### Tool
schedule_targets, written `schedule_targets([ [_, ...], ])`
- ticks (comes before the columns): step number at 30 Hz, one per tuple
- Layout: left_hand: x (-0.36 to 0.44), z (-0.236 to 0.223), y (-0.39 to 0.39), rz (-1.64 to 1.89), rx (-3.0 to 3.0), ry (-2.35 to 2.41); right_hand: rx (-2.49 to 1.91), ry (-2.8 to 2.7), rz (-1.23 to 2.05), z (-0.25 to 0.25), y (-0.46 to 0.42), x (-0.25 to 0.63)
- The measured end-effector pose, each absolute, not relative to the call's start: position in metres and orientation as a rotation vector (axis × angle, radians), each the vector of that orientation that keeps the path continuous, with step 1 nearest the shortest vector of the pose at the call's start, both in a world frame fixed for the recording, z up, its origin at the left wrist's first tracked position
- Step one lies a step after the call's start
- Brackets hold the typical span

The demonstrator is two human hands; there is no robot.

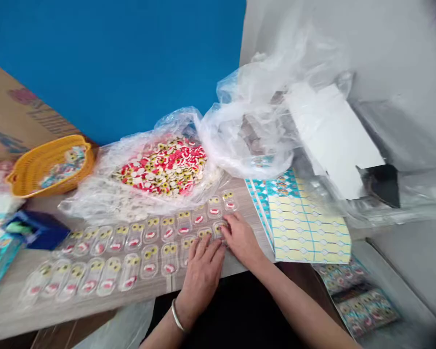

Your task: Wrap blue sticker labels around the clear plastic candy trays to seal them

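Head view: sweets bag [94,206] behind blister trays [109,276]

Two hands [221,247] lie on over twenty packs [109,276]; beside the packs sit one basket [29,169], one bag [160,167], one blue box [36,230].

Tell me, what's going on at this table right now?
A person's left hand and right hand rest on clear plastic blisters, which lie in rows on a wood-grain table. Behind them, a plastic bag holds a heap of small red, white and yellow pieces. Printed card sheets lie to the right.
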State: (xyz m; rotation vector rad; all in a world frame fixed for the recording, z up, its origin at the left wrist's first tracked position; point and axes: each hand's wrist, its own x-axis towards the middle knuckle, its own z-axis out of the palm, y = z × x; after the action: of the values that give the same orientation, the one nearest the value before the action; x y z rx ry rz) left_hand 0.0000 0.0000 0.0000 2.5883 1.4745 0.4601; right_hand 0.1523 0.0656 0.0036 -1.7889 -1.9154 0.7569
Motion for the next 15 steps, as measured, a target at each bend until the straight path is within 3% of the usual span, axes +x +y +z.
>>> schedule_targets([
  [7,-0.002,0.001,0.010,0.663,2.589,1.413,-1.735,-1.799,0.678,0.018,0.063,0.177],
  [15,-0.003,0.002,0.028,0.867,2.814,1.262,-1.780,-1.653,0.254,0.045,0.111,0.269],
])
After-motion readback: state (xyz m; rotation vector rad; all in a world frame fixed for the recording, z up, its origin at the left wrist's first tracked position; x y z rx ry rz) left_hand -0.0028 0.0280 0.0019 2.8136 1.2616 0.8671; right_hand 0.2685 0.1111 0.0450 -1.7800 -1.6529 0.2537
